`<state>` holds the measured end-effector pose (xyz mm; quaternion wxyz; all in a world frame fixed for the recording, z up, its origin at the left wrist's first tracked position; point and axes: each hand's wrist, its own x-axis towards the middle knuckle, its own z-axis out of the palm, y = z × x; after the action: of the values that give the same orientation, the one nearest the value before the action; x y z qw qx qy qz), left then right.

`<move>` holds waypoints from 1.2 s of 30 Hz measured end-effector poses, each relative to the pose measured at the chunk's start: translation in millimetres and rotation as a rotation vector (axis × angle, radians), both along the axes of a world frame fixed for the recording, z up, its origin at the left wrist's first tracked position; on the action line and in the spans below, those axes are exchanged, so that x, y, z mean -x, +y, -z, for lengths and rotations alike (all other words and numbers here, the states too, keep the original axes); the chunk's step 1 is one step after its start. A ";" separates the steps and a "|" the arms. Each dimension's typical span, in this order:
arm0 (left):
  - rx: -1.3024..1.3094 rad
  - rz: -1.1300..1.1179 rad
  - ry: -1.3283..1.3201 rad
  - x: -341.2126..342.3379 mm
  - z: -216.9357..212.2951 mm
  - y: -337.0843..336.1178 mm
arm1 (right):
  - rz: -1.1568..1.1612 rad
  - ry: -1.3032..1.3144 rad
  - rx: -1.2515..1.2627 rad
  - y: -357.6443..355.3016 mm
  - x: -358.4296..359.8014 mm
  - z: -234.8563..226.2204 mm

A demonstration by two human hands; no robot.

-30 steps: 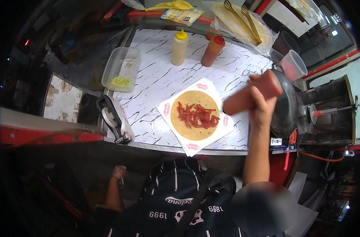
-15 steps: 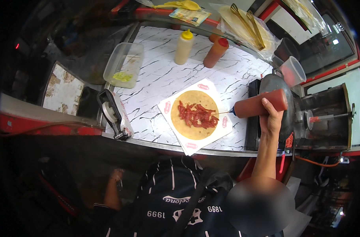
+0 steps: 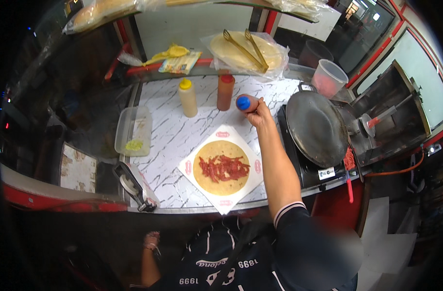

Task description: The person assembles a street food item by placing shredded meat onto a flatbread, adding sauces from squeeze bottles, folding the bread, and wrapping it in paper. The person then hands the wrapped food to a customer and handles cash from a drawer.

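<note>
My right hand [image 3: 258, 115] is closed around a squeeze bottle [image 3: 251, 103] of reddish-brown sauce, its blue cap tilted toward me above the back of the counter. Just left of it stand a red-capped squeeze bottle [image 3: 225, 92] and a yellow-capped bottle [image 3: 188, 98] of pale sauce. Nearer me, a flatbread [image 3: 202, 185] lies on white printed paper [image 3: 223, 131], topped with a heap of reddish shredded meat [image 3: 224, 168]. Down by my side, below the counter edge, is my left hand [image 3: 152, 240]; its fingers are too dim to make out.
A dark pan [image 3: 316, 126] covers the stove at right, beside a red-handled tool [image 3: 349, 186]. A clear tub [image 3: 134, 128] with green shreds and a tape dispenser [image 3: 134, 186] sit at left. Tongs [image 3: 248, 51] rest on bagged flatbreads [image 3: 275, 53] on the back ledge.
My right hand has carried the blue-capped bottle from beside the flatbread to the back of the counter and turned it up. Sauce no longer streams from it. The view has tilted up.
</note>
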<state>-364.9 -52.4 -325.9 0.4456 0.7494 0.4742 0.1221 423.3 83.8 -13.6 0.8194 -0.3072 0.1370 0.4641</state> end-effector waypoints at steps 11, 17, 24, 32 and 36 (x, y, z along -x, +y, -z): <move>0.245 0.427 0.839 22.4 -37.1 -44.8 | 0.103 0.009 -0.064 16.9 -21.4 71.5; 0.348 0.256 0.734 2.5 -32.7 -36.5 | 0.187 -1.547 0.846 74.2 67.6 57.5; 0.457 0.096 0.632 32.8 -9.5 -49.9 | -0.390 -0.706 0.211 1.3 132.0 -10.8; 0.499 -0.008 0.436 -3.2 19.7 -6.8 | -0.231 -1.046 0.166 -151.5 102.1 -165.1; 0.111 0.333 0.704 -5.9 38.7 18.4 | -0.211 -1.235 0.133 -146.2 118.7 -187.9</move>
<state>-359.0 -34.0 -364.6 0.3092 0.7870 0.4757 -0.2424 304.5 -62.4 174.3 0.6762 -0.5809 -0.3639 0.2699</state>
